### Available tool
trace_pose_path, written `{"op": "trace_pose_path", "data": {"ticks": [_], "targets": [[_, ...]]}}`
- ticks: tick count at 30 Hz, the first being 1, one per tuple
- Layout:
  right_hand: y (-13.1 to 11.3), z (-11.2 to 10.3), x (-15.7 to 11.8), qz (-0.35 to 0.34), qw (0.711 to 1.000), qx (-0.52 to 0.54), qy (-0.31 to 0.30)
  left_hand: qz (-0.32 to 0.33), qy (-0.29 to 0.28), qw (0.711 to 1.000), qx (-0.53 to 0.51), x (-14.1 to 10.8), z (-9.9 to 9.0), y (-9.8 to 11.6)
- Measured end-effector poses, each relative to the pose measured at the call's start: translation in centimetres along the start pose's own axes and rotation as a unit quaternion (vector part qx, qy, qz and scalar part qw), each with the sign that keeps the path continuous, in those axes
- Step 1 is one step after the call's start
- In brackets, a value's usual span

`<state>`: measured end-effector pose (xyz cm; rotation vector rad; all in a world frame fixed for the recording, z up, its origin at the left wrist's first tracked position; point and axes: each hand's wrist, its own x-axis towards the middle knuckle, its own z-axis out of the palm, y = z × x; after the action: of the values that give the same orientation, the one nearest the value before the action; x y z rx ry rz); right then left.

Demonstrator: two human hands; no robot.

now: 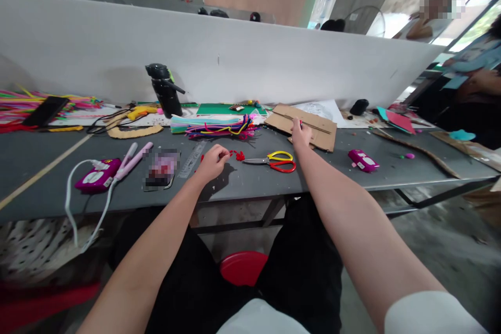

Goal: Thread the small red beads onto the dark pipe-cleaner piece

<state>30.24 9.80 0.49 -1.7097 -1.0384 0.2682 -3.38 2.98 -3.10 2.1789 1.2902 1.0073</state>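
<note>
Closest in, a white cable (67, 193) from the purple box (97, 177) dangles over the counter's (250, 188) near edge, well off to the left of the left hand (213, 163); a knee or sleeve catching that loop could drag the box down. The phone (161, 169) lies near the same edge, between box and hand, where a sideways sweep of the forearm might shove it. The left hand has its thumb and fingertips together, though I cannot tell whether anything is pinched between them. The red bits (239, 156) lie loose just to the right of those fingertips, so light that a brush of the hand could scatter them. Right beside the bits are the tips of the scissors (268, 160), pointing towards the left hand; reaching that way without looking risks a prick, and the right forearm, passing close to the handles, could nudge them around. Farther out, the right hand (300, 134) is over the cardboard (323, 141); a small dark-and-red thing shows at its fingers, but I cannot tell whether they are clamped on it. Leaning hard there might skid the cardboard into the loose colored stems (223, 128) on its left.
</note>
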Motion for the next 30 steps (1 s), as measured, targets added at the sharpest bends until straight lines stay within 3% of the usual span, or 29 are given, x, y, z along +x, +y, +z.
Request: {"op": "trace_pose_path", "data": {"ticks": [8, 16, 20, 30], "targets": [[-0.3, 0.8, -7.1, -0.105, 0.977, 0.087, -0.164, 0.009, -0.032, 0.999, -0.023, -0.1, -0.8, 2.0], [-4.0, 1.2, -13.2, -0.159, 0.913, 0.167, -0.337, -0.034, -0.025, 0.994, -0.097, -0.9, -0.3, 3.6], [-4.6, 1.3, -14.9, -0.170, 0.871, 0.204, -0.412, -0.031, -0.027, 0.993, -0.114, -1.1, -0.5, 4.3], [-4.3, 2.4, -16.1, -0.094, 0.865, 0.254, -0.423, -0.035, -0.035, 0.993, -0.105, -1.6, -0.7, 4.7]]}}
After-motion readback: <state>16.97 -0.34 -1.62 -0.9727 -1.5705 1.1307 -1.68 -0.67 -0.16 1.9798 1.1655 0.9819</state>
